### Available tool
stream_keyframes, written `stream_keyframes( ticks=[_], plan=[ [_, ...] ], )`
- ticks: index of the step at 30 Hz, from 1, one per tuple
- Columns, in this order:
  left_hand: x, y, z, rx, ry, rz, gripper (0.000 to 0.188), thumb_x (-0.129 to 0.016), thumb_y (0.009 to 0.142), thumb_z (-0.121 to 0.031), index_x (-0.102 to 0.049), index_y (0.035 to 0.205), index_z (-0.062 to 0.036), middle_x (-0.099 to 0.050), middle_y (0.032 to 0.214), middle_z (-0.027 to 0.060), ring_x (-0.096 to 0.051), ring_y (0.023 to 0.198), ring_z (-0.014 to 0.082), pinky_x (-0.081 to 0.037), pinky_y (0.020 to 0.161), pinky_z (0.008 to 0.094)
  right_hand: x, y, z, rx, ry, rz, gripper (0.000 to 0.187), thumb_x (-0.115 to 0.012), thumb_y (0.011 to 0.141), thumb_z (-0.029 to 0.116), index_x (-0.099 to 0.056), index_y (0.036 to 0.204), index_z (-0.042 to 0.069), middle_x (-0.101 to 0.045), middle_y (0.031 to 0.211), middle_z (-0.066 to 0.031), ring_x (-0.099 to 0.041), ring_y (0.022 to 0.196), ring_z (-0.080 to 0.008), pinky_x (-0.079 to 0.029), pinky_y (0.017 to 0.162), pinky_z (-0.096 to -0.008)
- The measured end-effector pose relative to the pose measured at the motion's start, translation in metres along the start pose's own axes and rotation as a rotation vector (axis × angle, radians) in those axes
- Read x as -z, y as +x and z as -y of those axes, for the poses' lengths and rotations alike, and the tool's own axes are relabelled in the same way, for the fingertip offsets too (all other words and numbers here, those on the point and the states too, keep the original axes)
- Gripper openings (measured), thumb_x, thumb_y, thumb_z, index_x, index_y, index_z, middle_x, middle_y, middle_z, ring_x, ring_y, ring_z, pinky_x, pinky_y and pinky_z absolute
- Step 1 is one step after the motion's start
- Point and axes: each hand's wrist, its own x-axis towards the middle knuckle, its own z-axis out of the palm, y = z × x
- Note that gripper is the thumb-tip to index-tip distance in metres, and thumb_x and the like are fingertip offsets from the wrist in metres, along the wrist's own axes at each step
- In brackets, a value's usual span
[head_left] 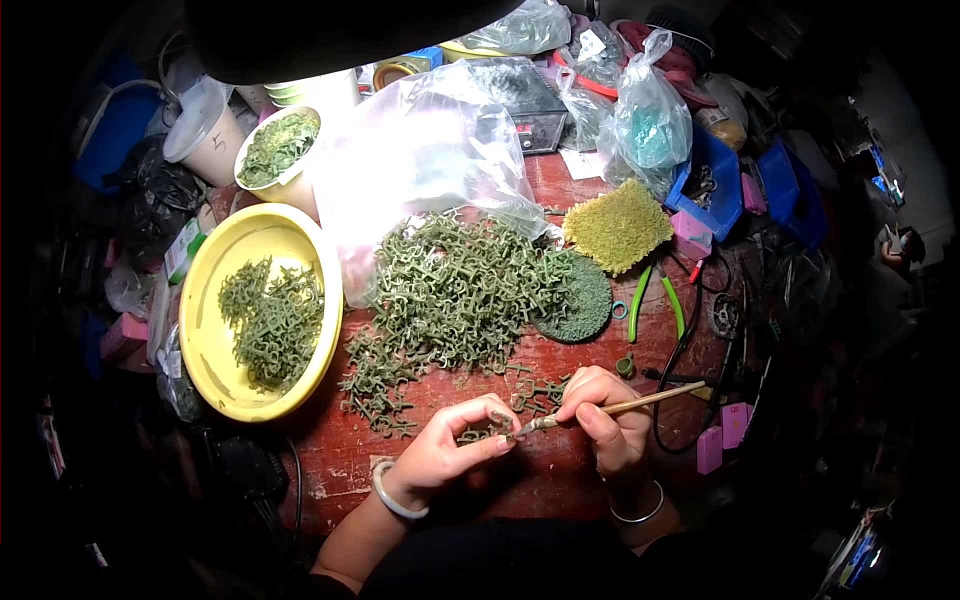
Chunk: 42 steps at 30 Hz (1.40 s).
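Aslant, tip down-left, slim tool (635, 402) in pinching right hand (612, 418), small green piece (503, 421) in pinching left hand (445, 447).

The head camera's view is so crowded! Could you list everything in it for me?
Green pieces: too many to count, dull green, mid-table and in the bowl
Yellow bowl: one, yellow, left
Wooden-handled tool: one, tan, in the right hand
Table: one, red, beneath
Plastic bags: several, clear, mostly rear
Pale tub: one, off-white, behind the bowl
Bucket: one, white, rear left
Round pad: one, green, right of the heap
Spongy block: one, yellow, behind the pad
Green-handled tool: one, green, right
Blue bins: two, blue, rear right
Pink blocks: several, pink, both sides
Dark edges: too dim to list
Bracelets: two, white and silver, wrists
Left hand: one, bare, front, pinching a piece
Right hand: one, bare, front
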Motion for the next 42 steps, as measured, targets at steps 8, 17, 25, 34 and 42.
stream_keyframes(
  ticks=[8,17,25,34,42],
  plan=[
    [-0.004,-0.005,-0.009,0.164,-0.224,-0.159,0.02,-0.07,0.091,-0.005,-0.065,0.109,-0.0024,-0.063,0.103,0.0002,-0.057,0.092,0.007,-0.046,0.082,0.0226,-0.002,0.001,-0.005,0.087,-0.008,-0.11,0.016,-0.054,0.095,0.006,-0.064,0.086,-0.002,-0.06,0.079,-0.0101,-0.056,0.07,-0.0173,-0.045,0.065,-0.0302],
    [-0.003,-0.003,-0.004,0.168,-0.372,-0.207,0.02,-0.072,0.088,0.0,-0.063,0.105,-0.0043,-0.065,0.111,0.0036,-0.058,0.089,0.0073,-0.05,0.081,0.0238,-0.01,0.0,0.003,0.139,-0.169,0.0,0.01,-0.066,0.095,0.009,-0.067,0.093,-0.001,-0.063,0.079,-0.0099,-0.057,0.066,-0.0175,-0.044,0.06,-0.0304],
    [-0.003,-0.003,-0.004,0.153,-0.319,-0.189,0.018,-0.072,0.088,-0.001,-0.062,0.103,-0.0045,-0.066,0.113,0.0051,-0.059,0.089,0.0077,-0.05,0.082,0.0241,-0.013,0.0,0.004,0.173,-0.133,-0.02,0.027,-0.064,0.098,0.02,-0.066,0.086,-0.003,-0.063,0.073,-0.0103,-0.056,0.062,-0.0177,-0.043,0.057,-0.0299],
    [-0.008,-0.003,-0.008,0.104,-0.343,-0.287,0.025,-0.075,0.085,0.002,-0.065,0.108,-0.0027,-0.065,0.108,0.0005,-0.053,0.084,0.003,-0.047,0.077,0.0193,-0.008,-0.004,-0.002,0.213,-0.12,-0.103,0.014,-0.069,0.094,0.013,-0.069,0.09,-0.001,-0.066,0.076,-0.0086,-0.056,0.061,-0.017,-0.045,0.056,-0.0307],
    [-0.004,-0.002,-0.005,0.135,-0.476,-0.323,0.03,-0.074,0.086,0.001,-0.063,0.114,-0.0035,-0.06,0.09,-0.0027,-0.048,0.068,0.0008,-0.037,0.057,0.0151,-0.013,-0.001,-0.003,0.364,-0.313,-0.013,0.019,-0.07,0.094,0.019,-0.07,0.096,0.0,-0.068,0.08,-0.0089,-0.062,0.065,-0.0206,-0.049,0.059,-0.0312]
  ],
)
